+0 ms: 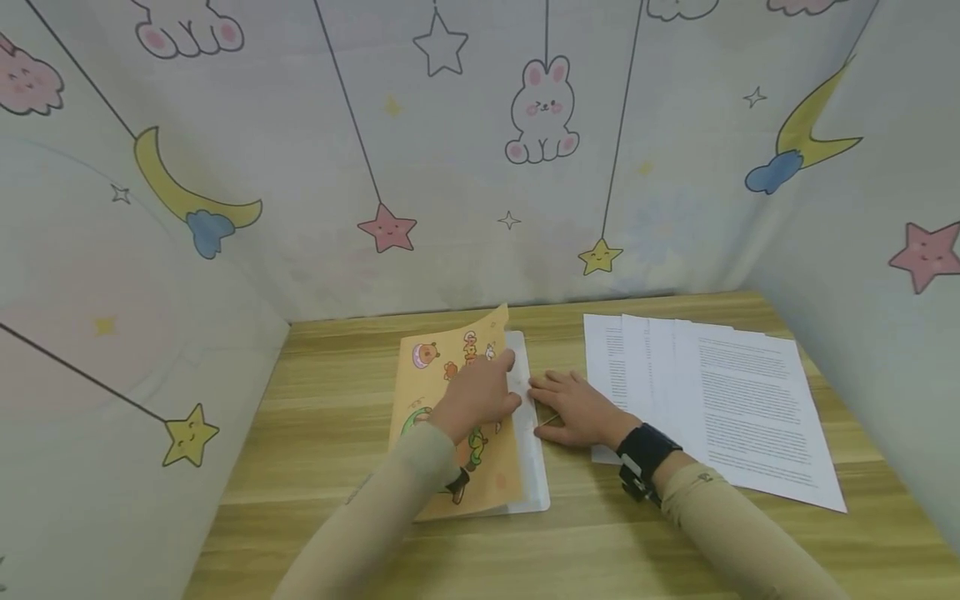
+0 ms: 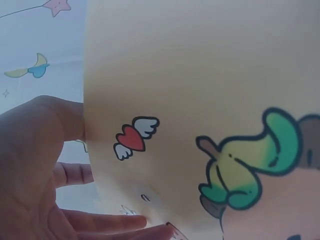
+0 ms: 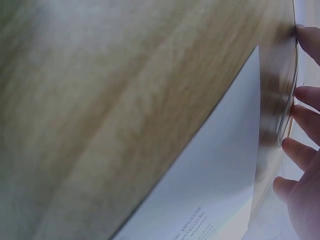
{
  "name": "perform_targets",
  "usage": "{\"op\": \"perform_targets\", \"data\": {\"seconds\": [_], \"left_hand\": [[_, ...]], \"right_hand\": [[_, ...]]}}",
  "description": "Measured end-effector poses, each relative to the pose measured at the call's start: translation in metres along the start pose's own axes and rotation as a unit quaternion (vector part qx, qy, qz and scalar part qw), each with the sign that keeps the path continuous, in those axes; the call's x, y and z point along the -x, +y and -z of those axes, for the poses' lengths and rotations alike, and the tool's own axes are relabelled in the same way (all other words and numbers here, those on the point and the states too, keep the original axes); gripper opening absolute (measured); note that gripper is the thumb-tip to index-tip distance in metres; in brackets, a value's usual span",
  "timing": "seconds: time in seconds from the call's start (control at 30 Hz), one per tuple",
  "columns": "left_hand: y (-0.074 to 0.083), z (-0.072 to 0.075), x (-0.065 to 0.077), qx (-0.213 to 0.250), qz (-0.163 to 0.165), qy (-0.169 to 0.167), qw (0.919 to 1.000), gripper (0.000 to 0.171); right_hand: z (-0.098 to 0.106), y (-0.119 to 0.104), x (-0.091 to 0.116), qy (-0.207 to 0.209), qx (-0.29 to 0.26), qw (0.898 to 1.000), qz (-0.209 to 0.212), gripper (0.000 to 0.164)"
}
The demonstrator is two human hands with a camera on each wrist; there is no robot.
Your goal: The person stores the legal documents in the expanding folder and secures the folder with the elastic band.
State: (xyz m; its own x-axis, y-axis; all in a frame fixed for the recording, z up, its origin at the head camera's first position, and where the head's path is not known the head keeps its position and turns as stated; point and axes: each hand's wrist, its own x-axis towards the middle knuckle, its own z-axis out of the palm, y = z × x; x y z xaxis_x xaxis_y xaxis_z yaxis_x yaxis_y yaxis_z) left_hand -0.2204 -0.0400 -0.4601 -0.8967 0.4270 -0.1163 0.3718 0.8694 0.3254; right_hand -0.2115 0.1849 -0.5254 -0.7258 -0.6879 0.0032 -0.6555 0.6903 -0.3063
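Observation:
A folder with an orange, cartoon-printed cover lies on the table, its cover partly raised along the right side. My left hand reaches over that cover and grips its free edge; in the left wrist view some fingers lie on the printed face while others pass behind the edge. Under the cover, a white strip of the folder's inside shows. My right hand rests at the folder's right edge with fingers spread, the fingertips touching that edge in the right wrist view.
Several overlapping printed sheets lie fanned out to the right, reaching close to my right wrist. The wooden table is bounded by a cartoon-patterned curtain at the back and both sides. A black band sits on my right wrist.

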Motion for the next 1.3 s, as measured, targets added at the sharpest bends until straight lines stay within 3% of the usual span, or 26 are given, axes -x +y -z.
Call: {"op": "perform_targets", "data": {"seconds": [0.23, 0.43, 0.63, 0.73, 0.9, 0.97, 1.3], "left_hand": [[-0.012, 0.008, 0.005, 0.103, 0.022, -0.008, 0.9944, 0.048], [-0.021, 0.012, 0.006, 0.143, 0.030, 0.005, 0.9893, 0.046], [-0.026, 0.020, 0.014, 0.197, 0.048, 0.013, 0.9791, 0.040], [-0.028, 0.023, 0.018, 0.229, 0.063, 0.015, 0.9713, 0.040], [-0.032, 0.026, 0.022, 0.301, 0.085, 0.015, 0.9497, 0.040], [-0.033, 0.027, 0.024, 0.317, 0.085, 0.017, 0.9446, 0.040], [-0.041, 0.030, 0.033, 0.352, 0.083, 0.032, 0.9320, 0.041]], "right_hand": [[0.002, -0.001, 0.000, -0.007, -0.004, 1.000, -0.006, 0.068], [0.004, -0.002, -0.001, -0.019, -0.006, 1.000, -0.014, 0.069], [0.005, -0.003, -0.001, -0.023, -0.009, 1.000, -0.017, 0.070], [0.004, -0.003, -0.001, -0.026, -0.011, 0.999, -0.019, 0.070], [0.002, -0.002, -0.001, -0.028, -0.009, 0.999, -0.021, 0.071], [0.001, -0.001, -0.002, -0.029, -0.007, 0.999, -0.023, 0.072], [-0.001, 0.001, -0.001, -0.024, -0.012, 0.999, -0.024, 0.073]]}}
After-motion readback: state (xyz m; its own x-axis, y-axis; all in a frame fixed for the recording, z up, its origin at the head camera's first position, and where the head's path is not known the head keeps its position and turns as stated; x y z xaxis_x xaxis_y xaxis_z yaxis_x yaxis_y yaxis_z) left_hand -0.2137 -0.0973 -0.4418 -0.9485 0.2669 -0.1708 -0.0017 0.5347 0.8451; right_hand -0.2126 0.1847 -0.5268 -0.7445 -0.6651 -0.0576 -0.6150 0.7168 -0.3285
